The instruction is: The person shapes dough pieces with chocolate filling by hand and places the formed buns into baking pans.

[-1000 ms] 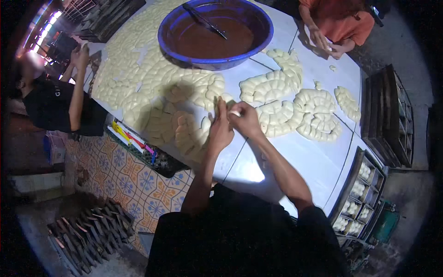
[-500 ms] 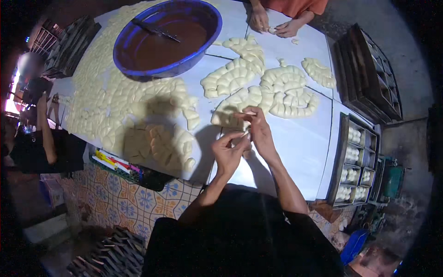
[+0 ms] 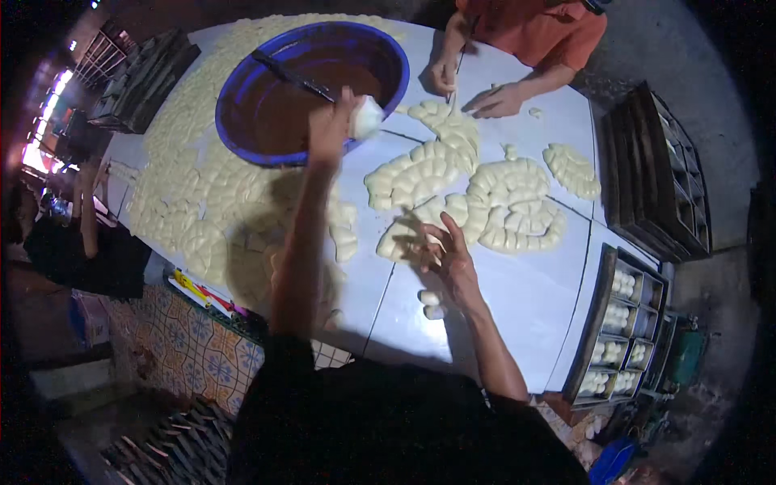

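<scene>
My left hand (image 3: 330,128) is stretched far forward to the rim of the big blue bowl (image 3: 242,141) of brown filling, holding a pale piece of dough (image 3: 366,118). A dark spoon (image 3: 289,76) lies across the bowl. My right hand (image 3: 447,257) rests with spread fingers on the white table (image 3: 517,299), beside the near end of the rows of shaped pale dough pieces (image 3: 453,190). Two small dough pieces (image 3: 432,303) lie just below that hand.
Many more dough pieces (image 3: 190,202) cover the table's left side. A person in an orange top (image 3: 529,36) works across the table, hands on the surface. Dark trays (image 3: 618,327) with filled moulds stand at the right, empty trays (image 3: 655,174) beyond. Another person (image 3: 77,242) stands at left.
My hands have separated: the left reached forward to the blue bowl with the dough piece, and the right dropped open onto the table. The view shifted toward the far side.
</scene>
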Demonstrator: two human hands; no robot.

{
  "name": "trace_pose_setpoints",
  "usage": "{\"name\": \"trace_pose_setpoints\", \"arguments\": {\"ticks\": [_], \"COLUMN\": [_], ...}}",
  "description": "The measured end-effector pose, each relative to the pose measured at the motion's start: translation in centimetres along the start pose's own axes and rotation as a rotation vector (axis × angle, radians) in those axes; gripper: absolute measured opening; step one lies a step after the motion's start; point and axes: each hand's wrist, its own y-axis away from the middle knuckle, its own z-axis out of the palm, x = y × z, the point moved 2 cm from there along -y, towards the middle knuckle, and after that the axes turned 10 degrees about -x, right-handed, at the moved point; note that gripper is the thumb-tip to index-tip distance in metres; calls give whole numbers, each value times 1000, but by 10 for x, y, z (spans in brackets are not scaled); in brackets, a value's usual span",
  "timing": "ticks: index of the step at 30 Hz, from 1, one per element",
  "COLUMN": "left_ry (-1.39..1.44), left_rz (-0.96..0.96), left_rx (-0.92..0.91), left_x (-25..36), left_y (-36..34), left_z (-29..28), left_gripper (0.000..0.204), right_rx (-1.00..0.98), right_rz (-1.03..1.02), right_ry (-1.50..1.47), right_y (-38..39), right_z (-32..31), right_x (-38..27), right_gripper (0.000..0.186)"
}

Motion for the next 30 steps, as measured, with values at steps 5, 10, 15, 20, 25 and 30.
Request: {"name": "trace_pose_setpoints", "arguments": {"ticks": [5,10,15,20,25,30], "left_ry": [-786,-643,463,600,-2,5], "left_rz": [-390,-269,-439,-513,-236,-236], "left_rx": [-250,92,-208,25,-194,-372], "left_x": [-53,-33,5,-23,-29,-20], "left_y": [-74,-60,59,176,223,250], "left_z": [-64,-57,62,94,104,106], "left_gripper": [94,95,60,43,44,32], "right_rx": [99,51,243,502,379,289], "right_rz": [31,-5,28,483,-134,-267], "right_ry": [-213,-339,-648,-374,878,569], "right_y": [-4,-4,-8,10,51,77], "right_z": [-1,2,-7,4,27,19], "right_x": [17,20,22,10,-8,-17], "right_gripper": [102,79,66,37,37,24]}}
